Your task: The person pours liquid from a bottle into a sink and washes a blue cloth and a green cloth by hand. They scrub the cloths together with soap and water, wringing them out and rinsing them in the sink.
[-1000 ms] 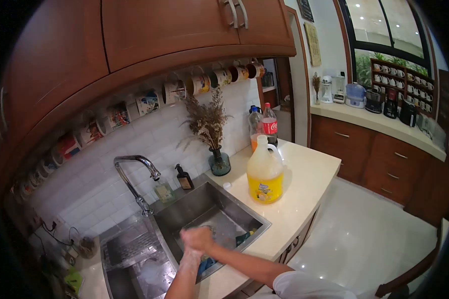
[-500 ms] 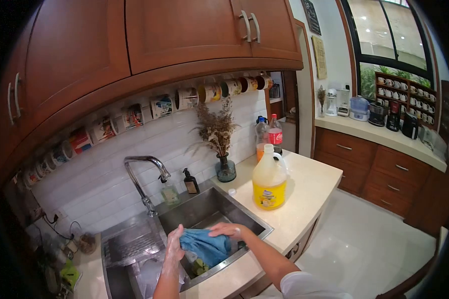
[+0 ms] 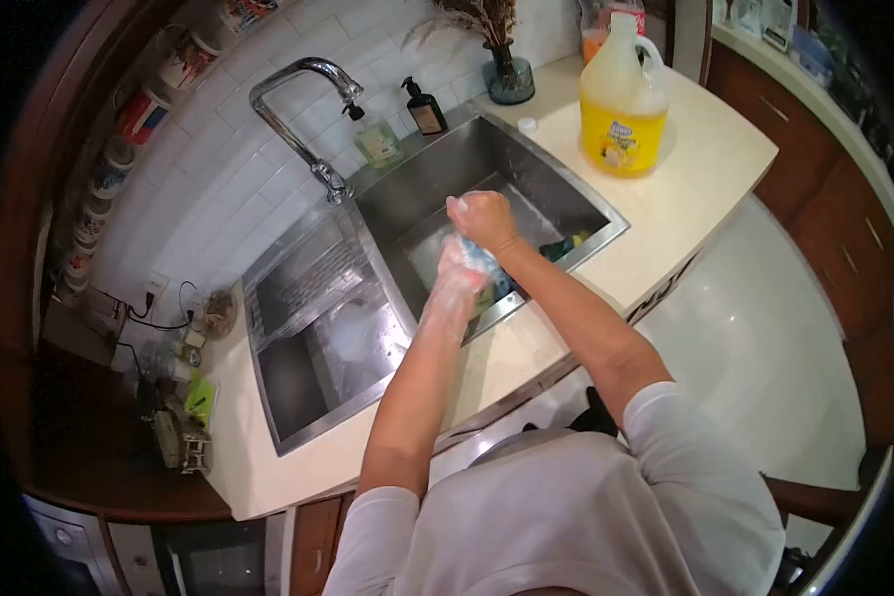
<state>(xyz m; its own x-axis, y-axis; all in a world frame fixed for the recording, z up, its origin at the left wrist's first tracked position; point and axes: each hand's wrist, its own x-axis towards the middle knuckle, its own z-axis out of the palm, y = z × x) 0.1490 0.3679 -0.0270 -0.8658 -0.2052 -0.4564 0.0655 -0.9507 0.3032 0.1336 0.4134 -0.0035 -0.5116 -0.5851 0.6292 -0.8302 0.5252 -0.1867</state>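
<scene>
Over the right basin of the steel sink (image 3: 387, 228), both my hands are closed round a wet blue cloth (image 3: 479, 255). My right hand (image 3: 483, 220) is in a fist, above and slightly right of my left hand (image 3: 461, 263). White suds coat my left hand and forearm. Only a small, foamy part of the cloth shows between the hands; the rest is hidden by my fingers and arms. Dark and yellow-green cloth-like items (image 3: 564, 245) lie in the basin by its right wall, partly covered by my right forearm.
A chrome faucet (image 3: 303, 119) arches behind the sink. A clear soap dispenser (image 3: 377, 141) and a dark pump bottle (image 3: 425, 107) stand at its back edge. Right of it, a large yellow jug (image 3: 621, 119) and a white cap (image 3: 527, 126) sit on the counter (image 3: 710, 149).
My view has tilted down toward the sink and my body. The cloth, spread between my hands before, is now bunched up, and my hands have come together around it.
</scene>
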